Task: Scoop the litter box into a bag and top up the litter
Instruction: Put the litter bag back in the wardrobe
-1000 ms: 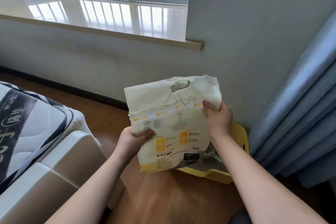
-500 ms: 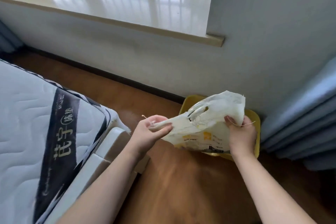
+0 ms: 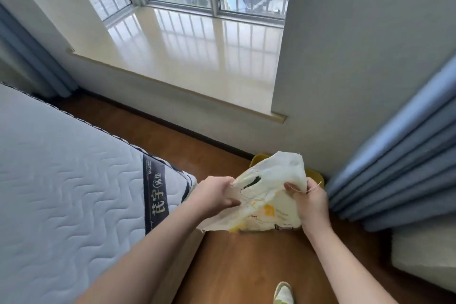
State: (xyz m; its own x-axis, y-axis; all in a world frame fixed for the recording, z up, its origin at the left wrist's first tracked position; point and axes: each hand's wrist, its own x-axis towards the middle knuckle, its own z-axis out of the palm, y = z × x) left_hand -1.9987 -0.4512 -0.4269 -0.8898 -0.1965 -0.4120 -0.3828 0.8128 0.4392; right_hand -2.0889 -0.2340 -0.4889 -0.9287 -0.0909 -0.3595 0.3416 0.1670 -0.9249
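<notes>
A cream and yellow litter bag (image 3: 265,201) with a cut-out handle hangs tilted, top end up, over the yellow litter box (image 3: 315,176) in the corner by the wall. My left hand (image 3: 214,195) grips the bag's left top edge. My right hand (image 3: 309,201) pinches its right side, with a loose thread trailing from the fingers. The bag hides most of the box, so only bits of yellow rim show; its contents are out of sight.
A quilted mattress (image 3: 66,195) fills the left side. Blue curtains (image 3: 399,170) hang at the right, with a pale cushion (image 3: 427,254) below them. A window sill (image 3: 197,57) runs along the wall. One slippered foot (image 3: 283,294) stands on the wooden floor.
The bag went from upright in front of me to tilted low over the litter box. My left hand shifted from its lower side to the top edge. My view drew back and up.
</notes>
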